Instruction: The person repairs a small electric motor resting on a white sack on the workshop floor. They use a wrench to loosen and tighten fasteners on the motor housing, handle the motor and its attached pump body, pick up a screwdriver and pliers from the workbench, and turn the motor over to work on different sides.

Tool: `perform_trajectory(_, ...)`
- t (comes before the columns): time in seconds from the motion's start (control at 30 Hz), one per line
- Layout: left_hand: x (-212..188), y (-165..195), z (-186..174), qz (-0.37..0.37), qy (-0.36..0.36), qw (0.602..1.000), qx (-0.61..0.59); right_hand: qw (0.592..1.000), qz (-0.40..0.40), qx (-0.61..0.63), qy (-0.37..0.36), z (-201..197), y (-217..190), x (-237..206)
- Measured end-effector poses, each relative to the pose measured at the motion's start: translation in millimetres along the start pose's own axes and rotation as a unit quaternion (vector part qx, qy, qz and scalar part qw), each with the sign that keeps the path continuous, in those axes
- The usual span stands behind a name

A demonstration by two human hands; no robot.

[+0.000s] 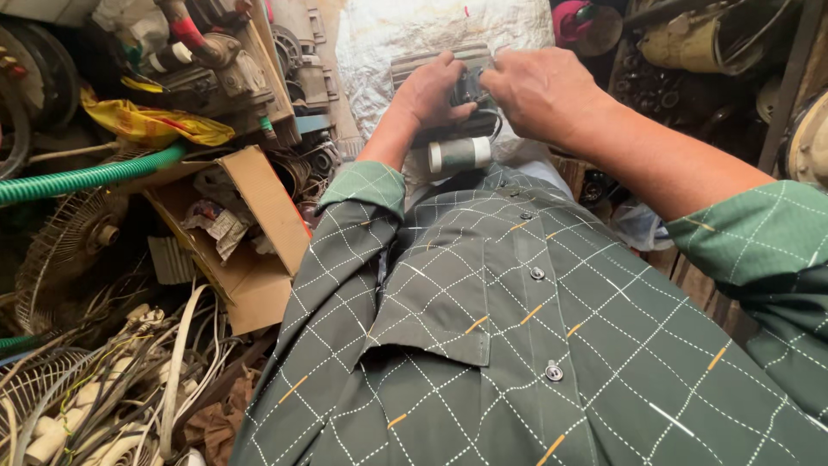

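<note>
both hands on a small ribbed motor

the step in hand looks like close work on the top of a small grey ribbed motor (440, 65), which lies on a white woven sack (379, 43) at about 12 o'clock from the person's chest. the left hand (429, 91) is curled around the near left side of the housing, steadying it, with its thumb up on the dark block (470, 86) on top of the motor. the right hand (539, 86) comes in from 2 o'clock and pinches at that same dark block with fingertips bent; whether it grips a small part or only presses there cannot be told, since the fingers hide the contact.

a white cylinder with a dark band (460, 154) (likely a capacitor) lies just below the motor at 6 o'clock from it, just beside the left wrist, with a thin dark wire curving up toward the block.

by my judgement the next move calls for a firm hold by the left hand while the right works with fine fingertip force, minding the wire.

around it: a torn cardboard box (250, 233) at 9 o'clock, a green corrugated hose (86, 177) further left, fan grilles (65, 246) and a tangle of white cables (129, 388) at 8 o'clock.
</note>
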State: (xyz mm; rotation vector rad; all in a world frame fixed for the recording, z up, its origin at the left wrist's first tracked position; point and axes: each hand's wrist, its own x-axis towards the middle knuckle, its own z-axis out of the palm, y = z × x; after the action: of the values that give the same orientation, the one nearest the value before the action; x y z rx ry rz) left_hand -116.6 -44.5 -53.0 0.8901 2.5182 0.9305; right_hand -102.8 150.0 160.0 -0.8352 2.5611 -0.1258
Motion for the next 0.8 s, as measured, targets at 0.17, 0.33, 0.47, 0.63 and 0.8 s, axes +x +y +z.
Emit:
perform_trajectory(0.17,-2,3,-1,0.009,0.015,1.000,-0.002,1.000,0.019,-0.001,0.004,1,2,1)
perform_trajectory(0.33,-4,4,-1,0.012,0.023,1.000,-0.007,0.998,-0.031,0.001,0.060,7,6,1)
perform_trajectory(0.47,-4,4,-1,0.020,0.040,0.999,-0.013,0.999,-0.036,0.000,0.040,6,8,-2)
perform_trajectory(0.63,-6,9,-3,0.001,0.042,0.999,-0.024,0.998,-0.011,-0.012,0.054,-5,0,-2)
perform_trajectory(0.8,-10,27,-23,0.019,0.116,0.989,-0.095,0.996,0.028,0.004,0.084,-45,5,-34)
